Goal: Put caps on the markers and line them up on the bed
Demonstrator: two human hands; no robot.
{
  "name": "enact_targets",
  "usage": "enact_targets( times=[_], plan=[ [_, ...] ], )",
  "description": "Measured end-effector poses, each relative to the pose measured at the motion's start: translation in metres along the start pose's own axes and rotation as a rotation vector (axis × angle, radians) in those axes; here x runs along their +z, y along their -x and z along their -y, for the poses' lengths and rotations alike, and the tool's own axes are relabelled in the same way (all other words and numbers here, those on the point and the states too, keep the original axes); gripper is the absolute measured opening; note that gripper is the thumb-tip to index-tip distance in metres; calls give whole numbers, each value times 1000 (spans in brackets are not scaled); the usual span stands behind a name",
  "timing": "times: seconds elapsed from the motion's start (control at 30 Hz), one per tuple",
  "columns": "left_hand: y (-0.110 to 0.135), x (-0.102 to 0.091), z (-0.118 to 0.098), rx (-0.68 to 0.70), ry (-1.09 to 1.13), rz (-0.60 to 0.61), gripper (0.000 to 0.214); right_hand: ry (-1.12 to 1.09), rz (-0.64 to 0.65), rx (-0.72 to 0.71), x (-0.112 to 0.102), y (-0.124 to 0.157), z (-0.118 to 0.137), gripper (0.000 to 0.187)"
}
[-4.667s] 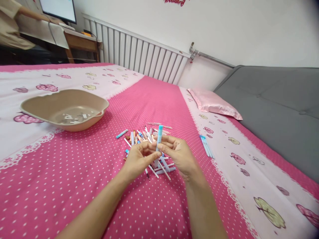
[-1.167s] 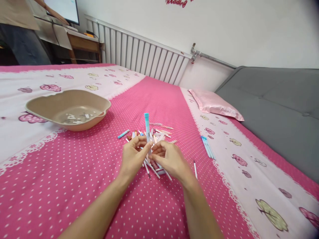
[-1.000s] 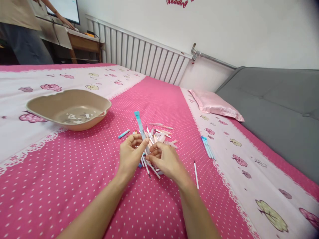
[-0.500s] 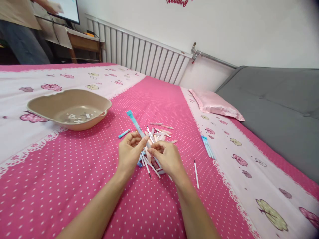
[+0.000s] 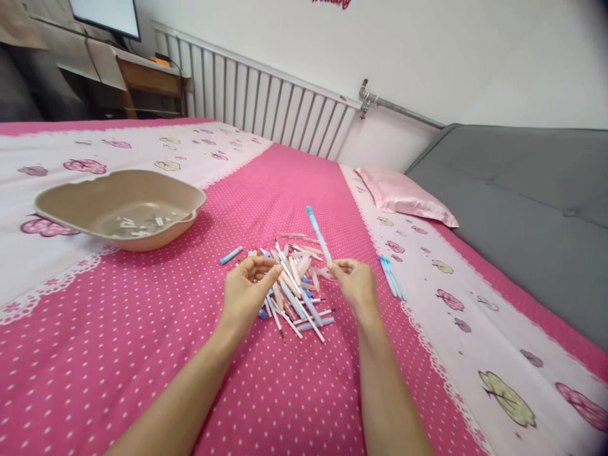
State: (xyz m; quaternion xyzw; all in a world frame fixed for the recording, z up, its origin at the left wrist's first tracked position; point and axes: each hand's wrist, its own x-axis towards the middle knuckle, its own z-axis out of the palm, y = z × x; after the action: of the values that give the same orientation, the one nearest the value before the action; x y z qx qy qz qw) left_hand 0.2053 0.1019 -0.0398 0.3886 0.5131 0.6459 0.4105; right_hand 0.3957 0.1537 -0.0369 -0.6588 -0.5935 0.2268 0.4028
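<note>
My right hand (image 5: 355,285) pinches the lower end of a light-blue pen (image 5: 319,233), which points up and away, its bright-blue end at the top. My left hand (image 5: 249,285) is over the left side of the pile, fingers loosely curled and thumb a little apart, with nothing visible in it. Between and beneath my hands lies a loose pile of pen parts (image 5: 311,310): pink, peach and pale-blue barrels and thin white refills with dark tips. A short blue pen piece (image 5: 231,255) lies just left of the pile.
A beige basin (image 5: 118,206) with small white pieces inside stands at left. Several blue pens (image 5: 392,277) lie together on the right. Beyond are a pink pillow (image 5: 406,196), a grey headboard (image 5: 513,183) and a radiator (image 5: 261,88). A person (image 5: 28,69) stands by the desk.
The blue pen has left my left hand and moved right in my right hand, uncovering more of the pile. The loose refill at right is now out of sight. The person at the desk has shifted left.
</note>
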Motion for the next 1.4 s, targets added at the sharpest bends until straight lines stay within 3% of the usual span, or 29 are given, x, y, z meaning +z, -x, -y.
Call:
enact_targets(
  times=[0.4, 0.57, 0.93, 1.1, 1.4],
  plan=[
    [-5, -2, 0, 11, -47, 10, 34, 216, -189, 205, -11, -24, -47, 24],
    [-10, -4, 5, 11, -50, 19, 37, 263, -228, 286, -14, -24, -53, 22],
    [-14, -9, 10, 25, -46, 11, 35, 364, -373, 454, -58, -38, -65, 23],
    [-13, -7, 7, 9, -59, 7, 35, 400, -407, 484, -68, -33, -86, 27],
    [-14, -7, 9, 24, -66, 1, 31, 393, -413, 471, -64, -24, -116, 33]
  ],
)
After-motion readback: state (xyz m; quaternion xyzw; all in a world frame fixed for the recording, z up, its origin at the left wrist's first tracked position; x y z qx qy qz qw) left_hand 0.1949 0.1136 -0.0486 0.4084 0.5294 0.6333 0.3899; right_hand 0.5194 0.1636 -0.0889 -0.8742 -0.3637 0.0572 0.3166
